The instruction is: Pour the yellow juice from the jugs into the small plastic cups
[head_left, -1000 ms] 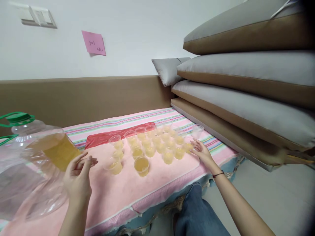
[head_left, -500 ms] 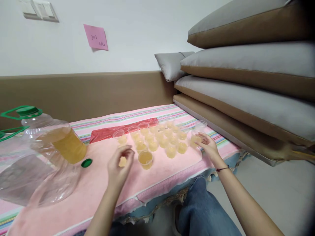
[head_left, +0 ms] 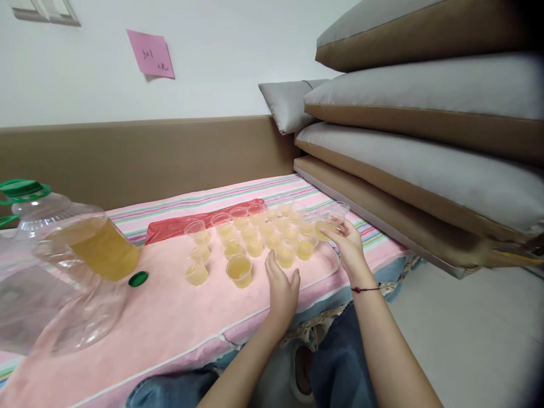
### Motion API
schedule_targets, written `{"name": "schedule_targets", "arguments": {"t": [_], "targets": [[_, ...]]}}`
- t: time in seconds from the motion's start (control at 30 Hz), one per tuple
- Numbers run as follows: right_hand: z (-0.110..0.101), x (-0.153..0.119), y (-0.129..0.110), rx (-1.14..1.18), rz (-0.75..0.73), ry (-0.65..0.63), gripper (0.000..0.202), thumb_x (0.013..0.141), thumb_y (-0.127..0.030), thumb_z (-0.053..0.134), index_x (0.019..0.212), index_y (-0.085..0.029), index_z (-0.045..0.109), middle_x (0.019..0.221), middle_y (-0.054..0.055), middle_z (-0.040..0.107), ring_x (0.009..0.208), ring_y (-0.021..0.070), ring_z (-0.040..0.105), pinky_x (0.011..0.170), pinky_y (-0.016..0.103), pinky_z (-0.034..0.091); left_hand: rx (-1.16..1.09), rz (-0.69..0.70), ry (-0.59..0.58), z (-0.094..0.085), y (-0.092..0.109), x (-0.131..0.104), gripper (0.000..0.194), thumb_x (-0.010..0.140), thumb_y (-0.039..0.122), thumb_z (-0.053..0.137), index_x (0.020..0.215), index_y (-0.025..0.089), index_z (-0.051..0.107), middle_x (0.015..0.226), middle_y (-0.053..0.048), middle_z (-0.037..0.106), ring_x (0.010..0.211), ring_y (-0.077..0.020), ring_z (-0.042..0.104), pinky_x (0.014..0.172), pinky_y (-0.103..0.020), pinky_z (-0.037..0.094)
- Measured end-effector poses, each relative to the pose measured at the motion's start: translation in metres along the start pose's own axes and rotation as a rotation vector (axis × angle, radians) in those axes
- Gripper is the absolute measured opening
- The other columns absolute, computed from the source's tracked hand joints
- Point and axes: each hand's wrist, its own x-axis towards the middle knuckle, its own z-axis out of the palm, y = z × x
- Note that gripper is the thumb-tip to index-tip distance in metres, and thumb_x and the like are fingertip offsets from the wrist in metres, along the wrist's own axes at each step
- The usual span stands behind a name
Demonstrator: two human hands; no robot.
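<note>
My right hand [head_left: 347,242] has its fingers closed on a clear plastic cup [head_left: 323,229] of yellow liquid, at the right end of the group of cups. Just beyond that hand is another clear cup [head_left: 339,208]. My left hand [head_left: 283,286] is open, thumb apart from the fingers, close in front of a filled cup [head_left: 286,256]; whether it touches that cup I cannot tell. Several similar cups stand in rows on the pink cloth [head_left: 170,317]. A single filled cup [head_left: 239,271] stands at the front, and another cup [head_left: 196,273] is to its left.
On the left, a large clear jug [head_left: 102,249] of yellow liquid lies tilted behind another clear jug [head_left: 85,317]. A green cap [head_left: 138,279] lies on the cloth. A red plastic bag [head_left: 178,225] is behind the cups. Stacked cushions [head_left: 425,141] rise at the right.
My left hand has moved right, from beside the left-hand cups to the front of the middle ones. My right hand stays at its cup. The view has shifted slightly.
</note>
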Motion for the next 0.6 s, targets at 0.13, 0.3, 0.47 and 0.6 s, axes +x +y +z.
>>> {"name": "schedule_targets", "arguments": {"t": [0.13, 0.3, 0.47, 0.6], "targets": [[-0.008, -0.002, 0.007, -0.047, -0.025, 0.007, 0.059, 0.049, -0.036, 0.086, 0.101, -0.022, 0.062, 0.111, 0.009, 0.07, 0.106, 0.029, 0.065, 0.095, 0.048, 0.05, -0.046, -0.041, -0.008, 0.005, -0.016, 0.024, 0.058, 0.077, 0.027, 0.065, 0.127, 0.016, 0.037, 0.132, -0.017, 0.047, 0.133, -0.03, 0.044, 0.112, -0.05, 0.034], [-0.02, 0.001, 0.016, -0.145, -0.056, 0.036, 0.062, 0.052, -0.038, 0.085, 0.107, -0.022, 0.062, 0.114, 0.011, 0.069, 0.108, 0.0299, 0.064, 0.096, 0.05, 0.047, -0.07, -0.061, -0.063, 0.003, -0.022, 0.046, 0.049, 0.074, 0.031, 0.071, 0.114, 0.018, 0.046, 0.123, -0.015, 0.057, 0.122, -0.0282, 0.055, 0.105, -0.048, 0.041], [-0.023, 0.003, 0.024, -0.239, -0.09, 0.026, 0.061, 0.055, -0.037, 0.081, 0.111, -0.022, 0.063, 0.112, 0.01, 0.069, 0.104, 0.0286, 0.064, 0.094, 0.048, 0.047, -0.09, -0.045, -0.094, 0.0, -0.019, 0.052, 0.043, 0.072, 0.029, 0.074, 0.106, 0.021, 0.049, 0.117, -0.011, 0.064, 0.114, -0.0251, 0.061, 0.1, -0.043, 0.045], [-0.021, 0.001, 0.024, -0.304, -0.12, 0.009, 0.061, 0.057, -0.036, 0.078, 0.113, -0.019, 0.063, 0.114, 0.012, 0.068, 0.103, 0.0289, 0.063, 0.094, 0.047, 0.047, -0.089, -0.031, -0.059, -0.003, -0.003, 0.046, 0.04, 0.076, 0.03, 0.07, 0.108, 0.02, 0.048, 0.115, -0.01, 0.063, 0.112, -0.0235, 0.06, 0.099, -0.041, 0.045]]}}
